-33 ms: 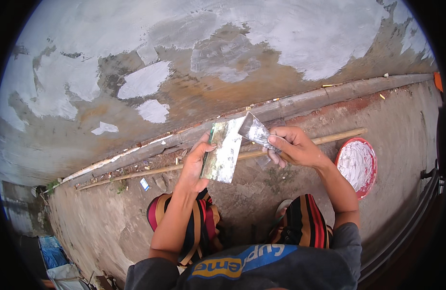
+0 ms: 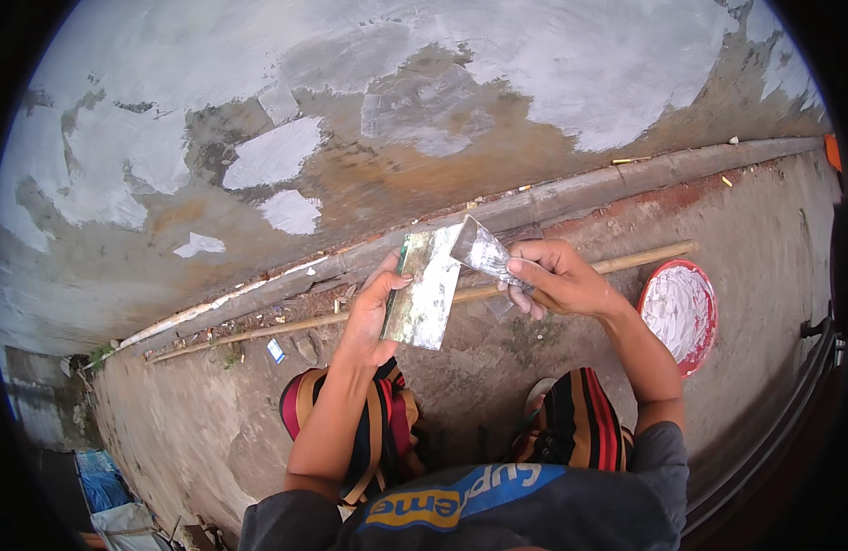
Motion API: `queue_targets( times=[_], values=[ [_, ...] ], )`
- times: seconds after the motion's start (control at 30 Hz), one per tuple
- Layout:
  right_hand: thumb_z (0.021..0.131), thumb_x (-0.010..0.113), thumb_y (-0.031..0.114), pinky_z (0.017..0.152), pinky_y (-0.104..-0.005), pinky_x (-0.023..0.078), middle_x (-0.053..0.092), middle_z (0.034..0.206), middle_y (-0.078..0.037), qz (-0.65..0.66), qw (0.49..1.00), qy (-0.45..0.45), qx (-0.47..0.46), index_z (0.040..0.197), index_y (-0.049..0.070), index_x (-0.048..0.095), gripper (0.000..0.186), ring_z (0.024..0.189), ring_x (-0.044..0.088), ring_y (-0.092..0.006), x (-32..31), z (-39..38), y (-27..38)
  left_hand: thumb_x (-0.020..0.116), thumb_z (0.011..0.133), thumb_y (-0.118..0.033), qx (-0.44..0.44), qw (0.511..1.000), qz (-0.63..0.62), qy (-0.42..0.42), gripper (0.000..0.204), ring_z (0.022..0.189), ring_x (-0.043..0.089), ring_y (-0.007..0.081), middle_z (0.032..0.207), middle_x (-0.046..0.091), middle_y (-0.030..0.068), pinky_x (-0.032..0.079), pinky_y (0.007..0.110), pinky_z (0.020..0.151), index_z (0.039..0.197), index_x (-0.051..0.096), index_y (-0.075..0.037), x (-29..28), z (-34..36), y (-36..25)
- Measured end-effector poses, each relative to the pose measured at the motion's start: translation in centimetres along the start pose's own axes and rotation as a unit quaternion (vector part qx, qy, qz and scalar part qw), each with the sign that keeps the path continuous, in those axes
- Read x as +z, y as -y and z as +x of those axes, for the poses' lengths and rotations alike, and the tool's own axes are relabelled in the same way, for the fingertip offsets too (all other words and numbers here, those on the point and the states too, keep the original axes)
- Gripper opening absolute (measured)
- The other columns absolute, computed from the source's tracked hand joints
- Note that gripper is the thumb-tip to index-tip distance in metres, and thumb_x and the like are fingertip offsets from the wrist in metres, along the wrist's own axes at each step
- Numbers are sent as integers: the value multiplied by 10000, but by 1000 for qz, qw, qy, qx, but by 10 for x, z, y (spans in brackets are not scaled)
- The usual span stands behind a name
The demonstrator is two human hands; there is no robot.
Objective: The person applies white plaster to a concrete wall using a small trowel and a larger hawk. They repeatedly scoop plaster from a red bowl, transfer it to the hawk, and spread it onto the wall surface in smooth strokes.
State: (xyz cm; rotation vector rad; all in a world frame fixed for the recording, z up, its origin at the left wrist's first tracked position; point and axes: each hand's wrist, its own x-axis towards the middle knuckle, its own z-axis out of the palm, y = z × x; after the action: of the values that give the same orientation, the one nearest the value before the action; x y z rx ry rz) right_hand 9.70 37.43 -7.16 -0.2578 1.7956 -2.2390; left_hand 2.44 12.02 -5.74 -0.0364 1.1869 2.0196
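Observation:
My left hand (image 2: 369, 308) is closed round the edge of a flat rectangular plate (image 2: 424, 289), its thumb on the upper face. White paste smears the plate, thickest on its right half. In my right hand (image 2: 557, 280) is a putty knife (image 2: 484, 248), pinched near the base of its blade. White paste coats that blade too, and its wide edge lies against the plate's upper right corner. My fingers hide the knife's handle. Both tools are held above the ground, in front of my knees.
A wall (image 2: 341, 184) with white paste patches rises ahead, with a raised ledge (image 2: 571, 197) along its foot. On the ground lie a long wooden pole (image 2: 626, 261) and a small blue-and-white packet (image 2: 275, 350). A red tub of white paste (image 2: 678, 312) stands at right.
The putty knife has shifted very slightly to the left over the plate. Everything else looks the same.

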Motion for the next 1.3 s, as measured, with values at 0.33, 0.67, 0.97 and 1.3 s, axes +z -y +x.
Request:
queue_targets(
  times=[0.33, 0.67, 0.97, 1.3],
  values=[
    [1002, 490, 298, 429, -204, 389, 572, 618, -22, 31, 989, 54, 132, 886, 24, 595, 316, 466, 510, -71, -18, -12, -3, 454, 855, -111, -12, 999, 35, -31, 582, 1008, 634, 177, 1227, 578, 119, 543, 318, 839, 1419, 342, -19, 4, 5, 0],
    [994, 514, 289, 439, -212, 399, 555, 612, -3, -48, 994, 77, 53, 814, 16, 592, 336, 472, 528, -64, -33, -22, 3, 481, 848, -115, -42, 999, -18, 13, 607, 972, 655, 197, 1219, 582, 151, 563, 317, 790, 1420, 319, 6, -1, 4, -4],
    [984, 508, 364, 340, -202, 334, 462, 510, 20, 324, 919, 215, -57, 770, 34, 550, 396, 380, 448, -43, -49, -12, -40, 486, 827, -91, -84, 992, -77, 52, 602, 921, 677, 196, 1170, 613, 152, 575, 298, 760, 1406, 351, 6, 0, 8, 6],
    [994, 479, 371, 320, -193, 294, 422, 476, 32, 314, 929, 196, -17, 790, 29, 521, 400, 344, 406, -32, -37, -17, -41, 502, 844, -138, -99, 995, 16, 0, 603, 947, 653, 183, 1190, 603, 124, 547, 307, 801, 1411, 348, -1, 7, 3, 14]
  ],
)
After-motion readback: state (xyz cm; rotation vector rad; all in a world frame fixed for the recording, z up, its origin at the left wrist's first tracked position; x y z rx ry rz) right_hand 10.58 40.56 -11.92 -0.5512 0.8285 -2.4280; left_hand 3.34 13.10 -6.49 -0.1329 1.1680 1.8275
